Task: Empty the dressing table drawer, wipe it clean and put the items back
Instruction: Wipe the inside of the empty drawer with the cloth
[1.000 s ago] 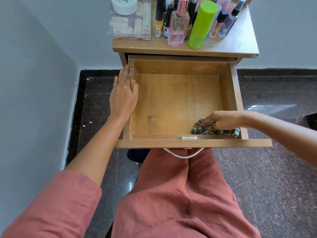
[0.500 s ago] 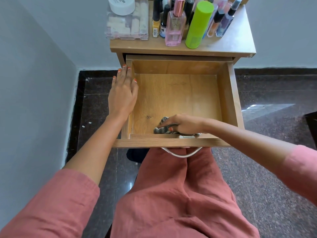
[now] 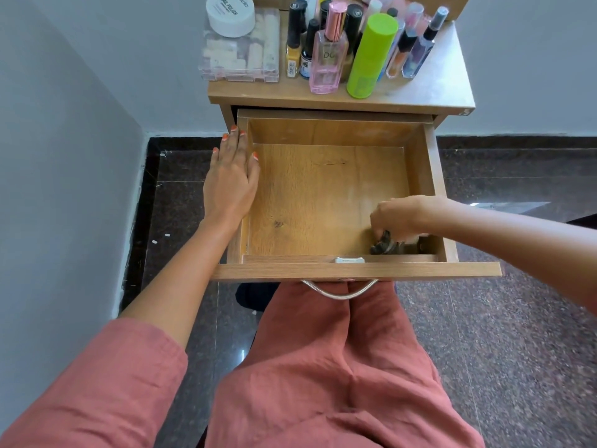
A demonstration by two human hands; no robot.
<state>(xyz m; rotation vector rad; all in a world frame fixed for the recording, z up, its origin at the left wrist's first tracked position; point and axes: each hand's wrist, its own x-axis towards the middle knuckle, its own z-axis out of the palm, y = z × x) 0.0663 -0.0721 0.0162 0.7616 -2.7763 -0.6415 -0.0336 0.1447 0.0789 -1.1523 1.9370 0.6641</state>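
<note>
The right hand grips the cloth directly beneath it, the drawer floor lying leftward and beyond; the left hand rests flat on its side wall.

The right hand has swept the cloth from front-centre to the drawer's front-right corner.

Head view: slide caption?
Right hand holds a dark cloth in the near-right corner of the open drawer; left hand rests on its left wall.

Grey walls meet speckled granite floor (darker border strip).
</note>
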